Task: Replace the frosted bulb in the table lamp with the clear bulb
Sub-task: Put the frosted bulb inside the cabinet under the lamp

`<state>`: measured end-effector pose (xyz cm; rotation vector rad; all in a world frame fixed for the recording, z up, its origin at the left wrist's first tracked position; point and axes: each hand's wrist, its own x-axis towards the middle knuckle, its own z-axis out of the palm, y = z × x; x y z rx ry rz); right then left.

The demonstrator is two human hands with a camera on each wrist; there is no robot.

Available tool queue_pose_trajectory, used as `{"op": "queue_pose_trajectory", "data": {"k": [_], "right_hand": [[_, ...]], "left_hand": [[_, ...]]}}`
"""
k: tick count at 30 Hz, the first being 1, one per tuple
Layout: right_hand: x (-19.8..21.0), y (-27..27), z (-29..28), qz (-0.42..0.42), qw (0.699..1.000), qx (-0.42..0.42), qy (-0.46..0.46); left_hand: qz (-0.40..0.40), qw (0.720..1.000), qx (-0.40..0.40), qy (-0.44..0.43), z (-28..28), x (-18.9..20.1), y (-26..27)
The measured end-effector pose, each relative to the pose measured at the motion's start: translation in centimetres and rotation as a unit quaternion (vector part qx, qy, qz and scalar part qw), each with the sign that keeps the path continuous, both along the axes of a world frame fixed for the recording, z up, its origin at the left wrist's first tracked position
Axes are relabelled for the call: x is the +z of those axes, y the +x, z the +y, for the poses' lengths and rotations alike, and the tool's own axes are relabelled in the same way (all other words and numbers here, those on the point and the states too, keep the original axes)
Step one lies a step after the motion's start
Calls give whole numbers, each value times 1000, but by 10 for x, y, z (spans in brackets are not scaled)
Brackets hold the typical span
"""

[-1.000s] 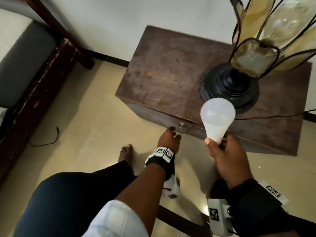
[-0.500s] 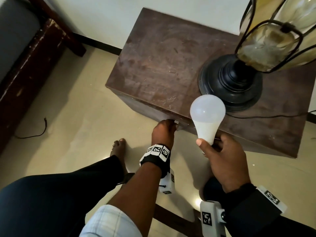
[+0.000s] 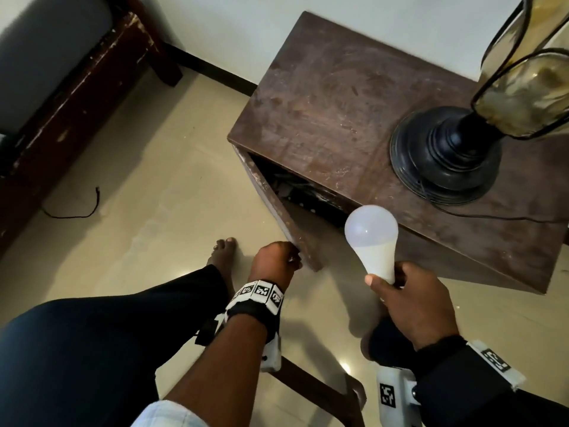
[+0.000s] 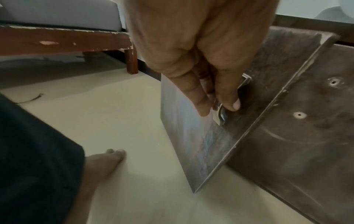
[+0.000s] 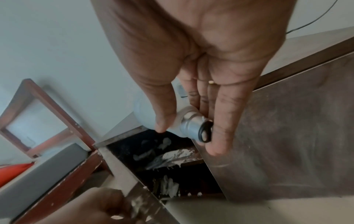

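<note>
My right hand (image 3: 388, 282) grips the neck of the frosted bulb (image 3: 371, 232), globe up, in front of the wooden cabinet (image 3: 323, 103). In the right wrist view its metal cap (image 5: 191, 125) lies between my thumb and fingers. My left hand (image 3: 278, 260) pinches the metal handle (image 4: 223, 117) of the cabinet door (image 4: 201, 141), which stands swung open and shows a dark, cluttered inside (image 5: 162, 153). The table lamp stands on the cabinet's right side, with a black base (image 3: 443, 158) and an amber glass shade (image 3: 523, 87). No clear bulb shows.
The lamp's thin cord (image 3: 492, 215) runs off the base to the right. A wooden bench with a grey cushion (image 3: 61, 97) lines the left wall, and a loose black wire (image 3: 74, 212) lies on the tiled floor. My bare foot (image 3: 223, 254) stands beside the door.
My left hand has pulled the cabinet door open toward me, exposing the inside. The right hand still holds the frosted bulb in much the same spot.
</note>
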<state>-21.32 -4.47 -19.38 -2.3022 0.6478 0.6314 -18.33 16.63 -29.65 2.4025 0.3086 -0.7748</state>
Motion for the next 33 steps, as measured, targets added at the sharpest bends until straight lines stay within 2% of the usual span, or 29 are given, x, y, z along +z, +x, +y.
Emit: {"op": "queue_pose_trajectory", "data": {"k": [6, 11, 16, 18, 22, 25, 27, 29, 31, 33], "right_hand": [[-37, -6, 28, 96, 995, 22, -9], [-69, 22, 60, 127, 980, -83, 131], [-154, 77, 72, 91, 964, -158, 193], [-175, 94, 75, 75, 956, -182, 217], [-158, 137, 101, 68, 948, -212, 227], [-160, 160, 105, 123, 933, -239, 241], [-164, 165, 96, 167, 937, -219, 215], [-178, 163, 81, 165, 965, -142, 145], [-197, 165, 70, 170, 978, -75, 93], [-208, 170, 66, 171, 978, -83, 85]], "left_hand": [[44, 998, 38, 2, 40, 8, -12], [35, 999, 38, 16, 44, 4, -17], [11, 998, 55, 30, 41, -2, -18], [14, 998, 59, 25, 40, 0, -20], [19, 998, 58, 22, 42, -4, -16], [26, 998, 57, 15, 41, -9, -14], [32, 998, 60, 10, 40, -13, -13], [37, 997, 63, 3, 40, -16, -12], [39, 998, 59, 1, 40, -18, -11], [37, 998, 55, -4, 39, -18, -10]]}}
